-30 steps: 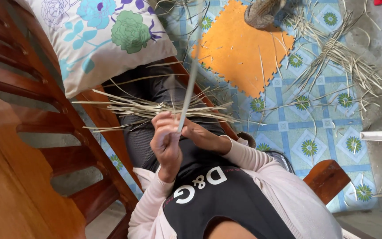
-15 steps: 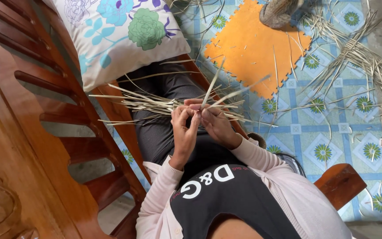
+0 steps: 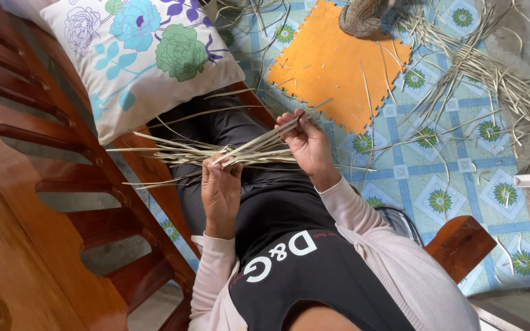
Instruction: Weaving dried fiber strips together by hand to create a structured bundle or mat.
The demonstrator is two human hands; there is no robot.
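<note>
Right hand (image 3: 308, 144) has pulled a strip (image 3: 265, 140) outward (left hand (image 3: 220, 191) pinching).

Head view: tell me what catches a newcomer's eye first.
At centre, the left hand and right hand hold pale dried strips over the lap. A floral cushion lies upper left on the wooden bench; an orange foam mat lies on the floor above.

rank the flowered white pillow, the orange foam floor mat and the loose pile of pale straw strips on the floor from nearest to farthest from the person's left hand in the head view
Measured from the left hand:
1. Flowered white pillow, up and to the hand's left on the wooden bench.
2. Orange foam floor mat, up and to the right, beyond the right hand.
3. Loose pile of pale straw strips, far upper right on the tiled floor.
</note>
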